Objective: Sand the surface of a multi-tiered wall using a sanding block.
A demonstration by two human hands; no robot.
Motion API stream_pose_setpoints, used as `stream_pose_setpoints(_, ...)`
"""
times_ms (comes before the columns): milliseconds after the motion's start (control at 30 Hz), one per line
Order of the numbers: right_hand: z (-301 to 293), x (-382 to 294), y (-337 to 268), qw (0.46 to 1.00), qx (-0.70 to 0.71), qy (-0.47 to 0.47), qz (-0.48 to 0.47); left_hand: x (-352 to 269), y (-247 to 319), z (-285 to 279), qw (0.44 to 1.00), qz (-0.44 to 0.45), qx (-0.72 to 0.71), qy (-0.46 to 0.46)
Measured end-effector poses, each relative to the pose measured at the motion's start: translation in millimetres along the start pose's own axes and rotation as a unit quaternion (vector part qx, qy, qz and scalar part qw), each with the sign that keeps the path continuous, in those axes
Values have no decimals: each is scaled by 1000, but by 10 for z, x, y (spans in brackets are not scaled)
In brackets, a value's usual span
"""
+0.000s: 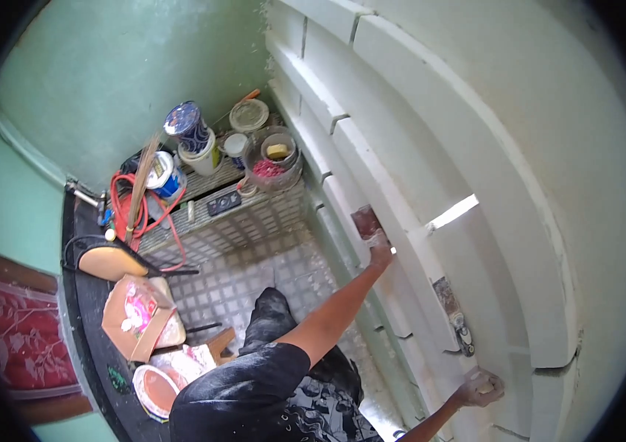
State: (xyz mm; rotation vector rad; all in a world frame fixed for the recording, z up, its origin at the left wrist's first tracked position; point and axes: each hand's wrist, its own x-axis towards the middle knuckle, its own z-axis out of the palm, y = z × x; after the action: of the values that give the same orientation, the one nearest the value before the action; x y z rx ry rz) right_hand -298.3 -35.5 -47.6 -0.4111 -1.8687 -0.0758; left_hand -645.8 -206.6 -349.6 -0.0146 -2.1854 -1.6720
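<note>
My left hand [381, 255] reaches out to the stepped white wall panels [357, 149] and grips a flat scraper. Its wide reddish-brown blade [367, 222], smeared with white, lies close to a lower panel; whether it touches cannot be told. Whitened with powder or paste, my right hand [478, 388] is at the lower right with its fingers curled around a pale lump [484, 385], perhaps filler. Just above it, a second scraper [454, 315] with a stained blade rests on a panel ledge.
A slatted bench [202, 185] bears paint tubs [191, 130], a clear bucket [274, 163] and a red hose [119, 193]. At left are an open cardboard box [130, 315] and a bucket of pinkish contents [158, 388]. Dark gaps run between panels.
</note>
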Motion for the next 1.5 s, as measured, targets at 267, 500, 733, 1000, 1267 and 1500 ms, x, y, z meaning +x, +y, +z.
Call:
stream_pose_setpoints(267, 105, 278, -785, 975, 189, -112, -8, 402, -259, -1111, 927, -45, 290, -232)
stream_pose_setpoints(500, 1300, 871, -2109, 876, 346, -276, -190, 371, 266, -442, 880, -398, -231, -115)
stream_pose_setpoints(733, 3197, 1255, -4316, 701, 481, -410, -331, 704, -107, -177, 998, 59, -19, 8)
stream_pose_setpoints(1000, 3720, 1254, -4450, 656, 541, -459, -258, 1182, -258, -1235, 991, -126, 0, -49)
stream_pose_setpoints(1267, 3768, 1268, -4425, 649, 554, -472, -223, 2068, 602, -989, 913, -260, -308, 64)
stream_pose_setpoints(1500, 3799, 1300, -4505, 634, 549, -494, -230, 2197, -183, -1170, 992, -22, -95, -82)
